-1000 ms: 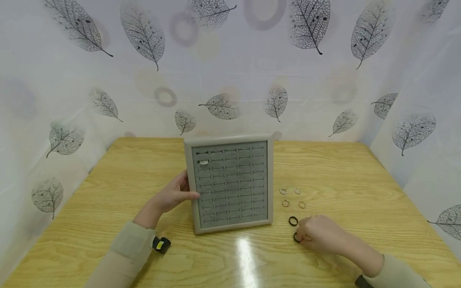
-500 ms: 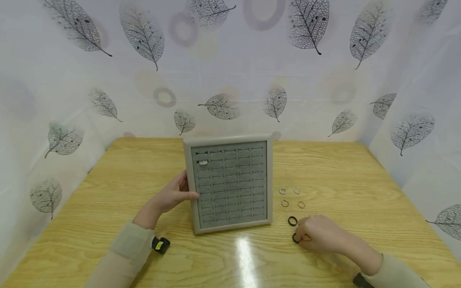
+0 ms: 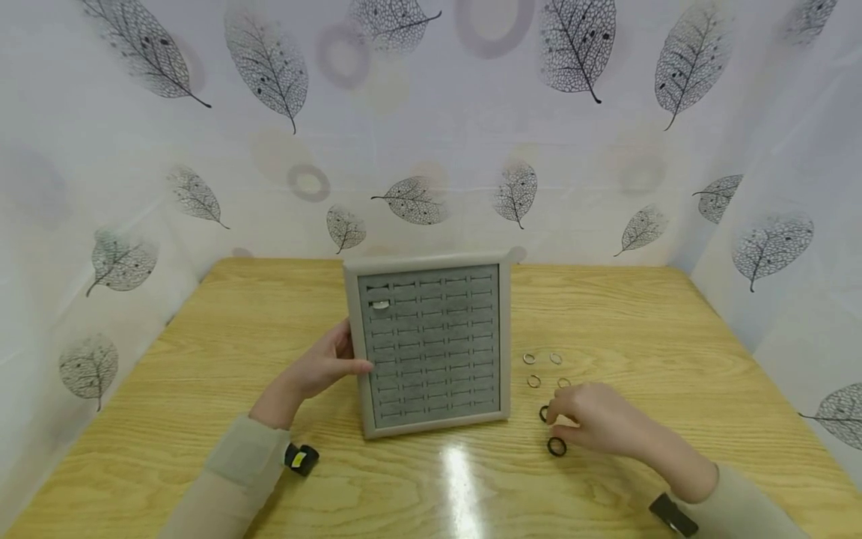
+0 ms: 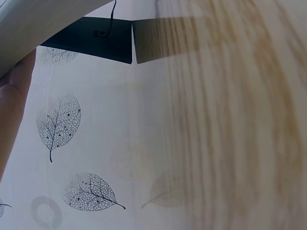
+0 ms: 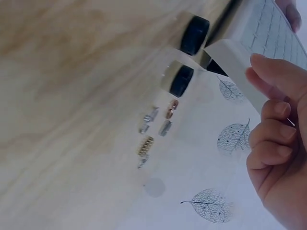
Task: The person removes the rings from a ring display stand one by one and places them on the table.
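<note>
My left hand grips the left edge of a ring display board, thumb in front and fingers behind. The board stands tilted, a grey slotted panel in a pale frame, with a silver ring in a slot at its upper left. To its right, my right hand hovers over two black rings, thumb and index finger apart with nothing between them. The nearer black ring lies on the table below the thumb. Behind it is the farther black ring, partly covered by my fingers in the head view.
Several thin metal rings lie beyond the black ones, among them a silver ring and a gold-toned ring. All rest on the wooden table. A leaf-patterned sheet hangs behind and at the sides. A prop backs the board.
My right hand has let go of the nearer black ring and moved slightly up and away, toward the farther one. That ring stays on the table. The left hand and board have not moved.
</note>
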Demonstrator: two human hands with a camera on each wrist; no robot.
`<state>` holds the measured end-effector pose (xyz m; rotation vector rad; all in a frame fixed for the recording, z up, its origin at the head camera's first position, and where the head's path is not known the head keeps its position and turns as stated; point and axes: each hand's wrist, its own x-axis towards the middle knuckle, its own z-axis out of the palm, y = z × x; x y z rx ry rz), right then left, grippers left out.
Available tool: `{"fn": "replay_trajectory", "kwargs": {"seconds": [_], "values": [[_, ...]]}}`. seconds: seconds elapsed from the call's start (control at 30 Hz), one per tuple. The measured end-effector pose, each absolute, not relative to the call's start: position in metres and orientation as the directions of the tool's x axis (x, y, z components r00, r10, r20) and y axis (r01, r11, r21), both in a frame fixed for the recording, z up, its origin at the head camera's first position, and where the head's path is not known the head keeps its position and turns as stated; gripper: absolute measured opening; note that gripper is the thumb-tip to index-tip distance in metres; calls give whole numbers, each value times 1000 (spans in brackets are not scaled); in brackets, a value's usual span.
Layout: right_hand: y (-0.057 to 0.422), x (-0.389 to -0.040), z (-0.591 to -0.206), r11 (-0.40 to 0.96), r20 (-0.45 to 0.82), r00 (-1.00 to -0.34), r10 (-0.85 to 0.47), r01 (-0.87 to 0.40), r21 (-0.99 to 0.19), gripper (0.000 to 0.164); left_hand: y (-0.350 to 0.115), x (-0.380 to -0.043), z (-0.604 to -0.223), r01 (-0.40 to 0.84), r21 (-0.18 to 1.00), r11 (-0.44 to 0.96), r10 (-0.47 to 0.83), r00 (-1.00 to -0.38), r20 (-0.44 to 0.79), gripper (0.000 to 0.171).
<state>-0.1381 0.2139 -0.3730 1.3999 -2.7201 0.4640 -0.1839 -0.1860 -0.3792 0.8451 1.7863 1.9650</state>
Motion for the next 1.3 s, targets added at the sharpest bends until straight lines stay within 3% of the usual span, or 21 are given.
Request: {"fn": "replay_trajectory", "kwargs": {"seconds": [0.63, 1.03, 1.3], "values": [[182, -158, -352, 462, 390, -491, -779, -870, -172, 13, -185, -185, -379, 131, 979, -157, 626, -754, 201, 80], [147, -177, -340, 317, 590, -318, -743, -942, -108, 15, -185, -184, -379, 126, 982, -144, 620, -761, 188, 81], [121, -186, -331, 286, 655, -284, -700, -952, -107, 13, -186, -184, -379, 123, 982, -141, 622, -761, 185, 82]]}}
